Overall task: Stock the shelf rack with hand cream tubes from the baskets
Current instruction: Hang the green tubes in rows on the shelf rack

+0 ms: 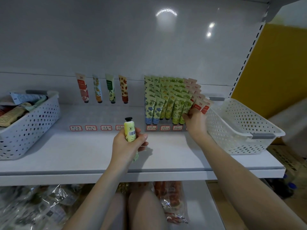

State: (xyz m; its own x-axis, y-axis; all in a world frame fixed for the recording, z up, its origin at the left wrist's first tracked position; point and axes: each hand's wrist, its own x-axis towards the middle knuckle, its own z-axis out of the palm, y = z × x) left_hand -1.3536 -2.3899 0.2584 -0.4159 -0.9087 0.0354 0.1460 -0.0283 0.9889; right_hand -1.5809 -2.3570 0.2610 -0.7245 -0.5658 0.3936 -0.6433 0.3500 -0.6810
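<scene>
My left grip (127,143): closed on yellow tube (130,132) | my right grip (193,117): pinching racked tubes (172,103) | left basket (31,120): assorted tubes | right basket (239,123): bare.

light: dim, cool | glare: back panel (166,13) top | edges: fisheye bend, blurry btm

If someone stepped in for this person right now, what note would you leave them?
Left hand: holds a yellow tube, cap up, above the shelf.
Right hand: on the red tubes at the right end of the packed rows.
Done: right rows full of blue, yellow, green and red tubes; right basket looks empty.
Left: four left slots hold one tube each; left basket still has tubes. Place the yellow tube, then keep filling.
</scene>
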